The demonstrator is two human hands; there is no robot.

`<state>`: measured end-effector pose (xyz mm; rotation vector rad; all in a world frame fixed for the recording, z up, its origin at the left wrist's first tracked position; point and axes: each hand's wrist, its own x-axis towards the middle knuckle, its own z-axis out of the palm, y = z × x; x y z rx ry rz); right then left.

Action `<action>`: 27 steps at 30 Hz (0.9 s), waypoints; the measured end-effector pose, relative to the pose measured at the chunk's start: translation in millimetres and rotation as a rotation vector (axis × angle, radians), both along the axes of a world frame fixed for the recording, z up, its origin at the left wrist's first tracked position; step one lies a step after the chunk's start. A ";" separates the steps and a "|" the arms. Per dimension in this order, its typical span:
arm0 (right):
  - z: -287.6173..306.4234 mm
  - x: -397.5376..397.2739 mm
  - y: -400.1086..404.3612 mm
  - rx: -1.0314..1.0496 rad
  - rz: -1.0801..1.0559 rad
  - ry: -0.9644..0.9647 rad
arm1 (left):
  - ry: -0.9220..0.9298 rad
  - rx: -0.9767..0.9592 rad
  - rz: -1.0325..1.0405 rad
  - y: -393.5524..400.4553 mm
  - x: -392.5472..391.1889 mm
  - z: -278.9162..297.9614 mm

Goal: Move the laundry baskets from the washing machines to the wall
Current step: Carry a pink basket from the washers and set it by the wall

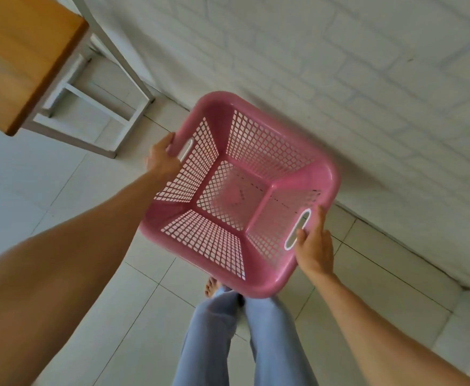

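Note:
An empty pink plastic laundry basket with perforated sides hangs in front of me, above the tiled floor, its far side close to the white brick wall. My left hand grips the rim at the left handle slot. On the opposite side, my right hand grips the rim beside the right handle slot. No washing machine is in view.
A wooden-topped table with a white metal frame stands at the upper left, near the wall. Pale floor tiles spread around me. My legs in light blue trousers and a bare foot show below the basket.

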<state>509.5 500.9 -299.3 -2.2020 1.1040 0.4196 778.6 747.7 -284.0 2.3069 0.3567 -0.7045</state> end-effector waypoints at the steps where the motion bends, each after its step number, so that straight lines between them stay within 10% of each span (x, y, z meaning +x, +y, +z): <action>1: -4.8 0.3 -0.8 -0.013 -0.007 -0.001 | -0.005 -0.002 0.014 -2.6 2.6 -5.9; 14: -5.6 21.4 5.8 -0.024 -0.042 0.044 | -0.059 0.176 -0.128 -14.6 13.8 -20.3; 27: 128.4 -8.3 39.0 0.047 -0.082 0.001 | 0.021 0.087 -0.695 -85.1 -154.4 146.0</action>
